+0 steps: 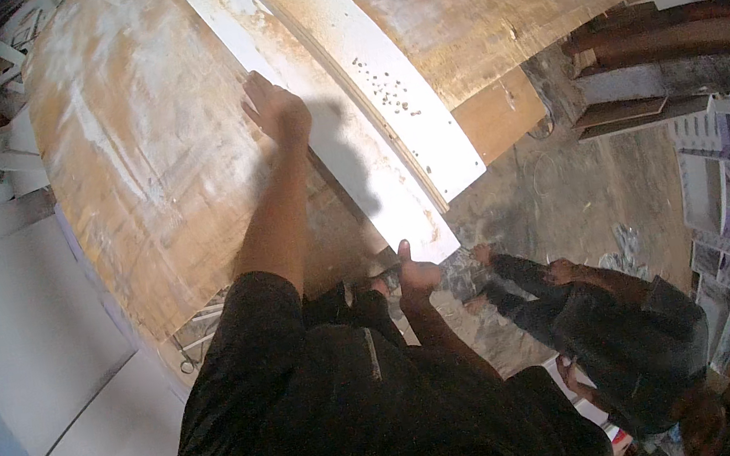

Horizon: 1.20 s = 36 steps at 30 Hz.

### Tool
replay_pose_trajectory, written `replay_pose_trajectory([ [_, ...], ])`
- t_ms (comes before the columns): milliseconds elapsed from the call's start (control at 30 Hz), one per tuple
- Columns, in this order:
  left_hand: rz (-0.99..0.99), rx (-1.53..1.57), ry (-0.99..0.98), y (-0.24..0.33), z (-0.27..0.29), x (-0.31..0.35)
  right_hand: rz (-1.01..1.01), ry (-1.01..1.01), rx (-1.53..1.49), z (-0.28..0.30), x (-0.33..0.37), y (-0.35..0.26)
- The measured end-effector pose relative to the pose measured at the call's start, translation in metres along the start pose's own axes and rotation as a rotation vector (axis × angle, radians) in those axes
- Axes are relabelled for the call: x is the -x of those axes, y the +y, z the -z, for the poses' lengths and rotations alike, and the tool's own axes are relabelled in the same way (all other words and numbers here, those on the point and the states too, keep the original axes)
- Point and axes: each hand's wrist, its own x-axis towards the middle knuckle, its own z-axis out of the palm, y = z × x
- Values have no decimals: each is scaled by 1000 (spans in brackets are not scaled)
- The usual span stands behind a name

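A long white board point(326, 125) with brown dust on its face runs obliquely over the worn wooden table and juts past its near edge. On this board's left edge lies my left hand point(280, 113), fingers extended and slightly apart. My right hand point(418, 277) grips the near end of the same board, thumb on top and the other fingers hidden beneath. Alongside to the right is a second white board point(436, 137), with small dark bits point(389, 92) scattered over it. Between the two boards shows a narrow brown edge point(406, 158).
The wooden table point(136, 149) is smeared with white. Large pale panels point(37, 305) lean at the left. Another person point(624, 321) sits low on the dusty floor point(587, 195) at the right. White slotted pieces point(725, 202) and boards point(658, 38) are stacked at the far right.
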Motion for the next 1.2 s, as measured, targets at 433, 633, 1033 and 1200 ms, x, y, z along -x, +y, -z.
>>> replay_pose_trajectory([
  [433,45,313,-152,57,68,109,118,145,92,-31,-53,81],
  [633,159,377,-259,53,86,127,375,112,-110,-22,-24,38],
  [1033,52,236,-136,38,54,95,189,-397,284,-23,-53,61],
  [1200,41,204,-46,33,34,75,243,-441,293,-26,-58,41],
])
